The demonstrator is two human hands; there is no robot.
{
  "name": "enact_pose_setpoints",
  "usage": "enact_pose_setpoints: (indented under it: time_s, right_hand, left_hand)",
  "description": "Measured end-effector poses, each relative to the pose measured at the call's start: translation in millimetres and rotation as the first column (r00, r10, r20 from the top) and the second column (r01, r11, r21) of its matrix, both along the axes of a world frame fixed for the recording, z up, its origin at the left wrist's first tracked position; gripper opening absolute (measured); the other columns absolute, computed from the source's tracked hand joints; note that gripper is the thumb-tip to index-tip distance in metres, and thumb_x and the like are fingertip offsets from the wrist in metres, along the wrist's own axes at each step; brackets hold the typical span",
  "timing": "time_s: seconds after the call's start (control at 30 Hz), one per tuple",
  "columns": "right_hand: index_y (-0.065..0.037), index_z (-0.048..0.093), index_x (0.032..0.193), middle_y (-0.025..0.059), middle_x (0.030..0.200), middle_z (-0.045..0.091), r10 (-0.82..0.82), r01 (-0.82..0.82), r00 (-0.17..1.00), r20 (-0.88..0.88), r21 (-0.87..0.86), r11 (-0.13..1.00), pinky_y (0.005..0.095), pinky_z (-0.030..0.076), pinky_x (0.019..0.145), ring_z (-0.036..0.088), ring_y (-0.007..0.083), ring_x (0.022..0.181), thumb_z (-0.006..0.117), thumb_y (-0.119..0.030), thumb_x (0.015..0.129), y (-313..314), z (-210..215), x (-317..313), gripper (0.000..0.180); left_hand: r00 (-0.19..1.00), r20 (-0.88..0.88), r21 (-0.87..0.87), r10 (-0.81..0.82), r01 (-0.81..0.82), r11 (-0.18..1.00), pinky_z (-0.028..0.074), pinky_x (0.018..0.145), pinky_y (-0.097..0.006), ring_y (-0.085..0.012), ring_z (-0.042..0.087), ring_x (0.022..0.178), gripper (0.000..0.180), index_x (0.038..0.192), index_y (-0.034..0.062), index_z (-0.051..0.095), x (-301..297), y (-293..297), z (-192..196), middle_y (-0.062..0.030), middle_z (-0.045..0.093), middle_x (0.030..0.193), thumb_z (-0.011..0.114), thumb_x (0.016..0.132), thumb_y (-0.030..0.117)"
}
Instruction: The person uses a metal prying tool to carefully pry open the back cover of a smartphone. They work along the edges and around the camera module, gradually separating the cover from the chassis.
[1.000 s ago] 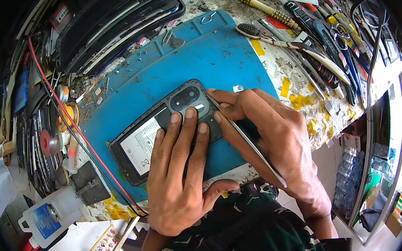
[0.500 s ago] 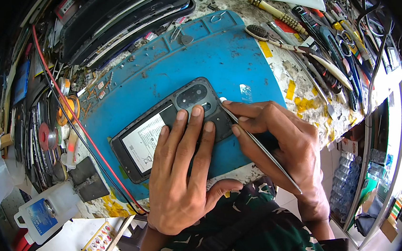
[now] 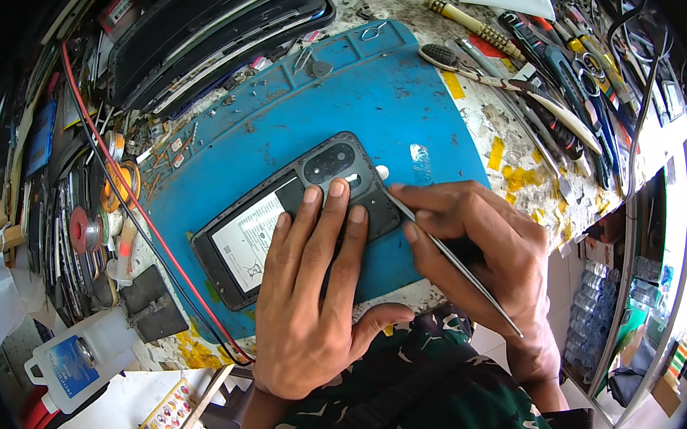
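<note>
A phone with its back cover off (image 3: 281, 178) lies slanted on the blue work mat (image 3: 440, 141). Its white-labelled battery (image 3: 245, 240) and dark camera housing (image 3: 328, 162) are exposed. My left hand (image 3: 306, 309) rests flat across the phone, fingers stretched out, their tips near the camera housing. Between thumb and fingers, my right hand (image 3: 492, 244) pinches a slim metal tool (image 3: 476, 283). The tool's tip is at the phone's right edge; my fingers partly hide it. A small white round piece (image 3: 382, 171) sits beside the phone's upper right edge.
Stacked dark phone parts (image 3: 220, 36) stand at the far left. A brush (image 3: 439, 55), pliers and screwdrivers crowd the far right. Red and black cables (image 3: 143, 221) cross the left side above solder spools (image 3: 84, 233). A clear bottle (image 3: 73, 366) stands at lower left.
My right hand and the metal tool have shifted slightly right and down along the phone's edge, uncovering more of the white round piece. My left hand stays on the phone.
</note>
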State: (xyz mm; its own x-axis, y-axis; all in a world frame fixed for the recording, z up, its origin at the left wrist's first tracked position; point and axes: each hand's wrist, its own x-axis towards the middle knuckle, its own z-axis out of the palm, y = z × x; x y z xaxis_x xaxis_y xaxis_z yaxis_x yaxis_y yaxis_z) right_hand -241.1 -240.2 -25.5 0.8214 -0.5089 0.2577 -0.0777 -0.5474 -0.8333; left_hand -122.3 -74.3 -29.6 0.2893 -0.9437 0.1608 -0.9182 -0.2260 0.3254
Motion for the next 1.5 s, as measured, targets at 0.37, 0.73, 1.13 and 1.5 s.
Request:
enact_pose_setpoints:
  time_s: [0.37,0.73,1.13,1.5]
  right_hand:
    - [0.004,0.063,0.085,0.0195,0.11,0.077,0.021,-0.022,1.0,-0.005,-0.056,0.998,0.0359,0.062,0.078,0.077,0.0275,0.091,0.074,0.007,0.086,-1,2,3,0.012]
    - [0.004,0.064,0.095,0.0186,0.112,0.076,-0.012,0.011,1.0,0.02,0.03,0.999,0.0349,0.061,0.082,0.077,0.0267,0.094,0.073,0.002,0.091,-1,-2,11,0.01]
    - [0.003,0.062,0.091,0.0189,0.109,0.077,-0.012,0.013,0.999,-0.03,0.015,1.0,0.0357,0.061,0.083,0.077,0.0276,0.097,0.074,0.0,0.091,-3,0,16,0.012]
    - [0.003,0.059,0.089,0.0204,0.109,0.076,-0.019,0.019,0.999,-0.026,-0.013,1.0,0.0342,0.061,0.08,0.077,0.0259,0.095,0.073,0.001,0.092,-6,-2,22,0.015]
  left_hand:
    - [1.0,0.008,-0.032,0.002,-0.002,0.999,0.04,0.113,-0.059,-0.0457,0.046,0.144,0.088,0.141,-0.0082,0.056,-1,-1,-2,-0.0275,0.049,0.153,0.052,0.097,0.067]
    - [0.999,0.048,-0.042,0.023,-0.021,0.999,0.043,0.111,-0.061,-0.0474,0.051,0.139,0.095,0.141,-0.0062,0.057,-1,-1,-6,-0.0281,0.054,0.148,0.048,0.093,0.075]
    - [0.999,0.043,-0.033,0.014,-0.012,0.999,0.042,0.111,-0.061,-0.0476,0.05,0.14,0.095,0.141,-0.0057,0.057,-1,0,-6,-0.0279,0.053,0.149,0.049,0.092,0.075]
    - [0.999,0.049,-0.019,0.001,0.0,1.0,0.042,0.112,-0.061,-0.0463,0.049,0.141,0.096,0.142,-0.0058,0.056,1,-1,-5,-0.0274,0.054,0.149,0.049,0.091,0.076]
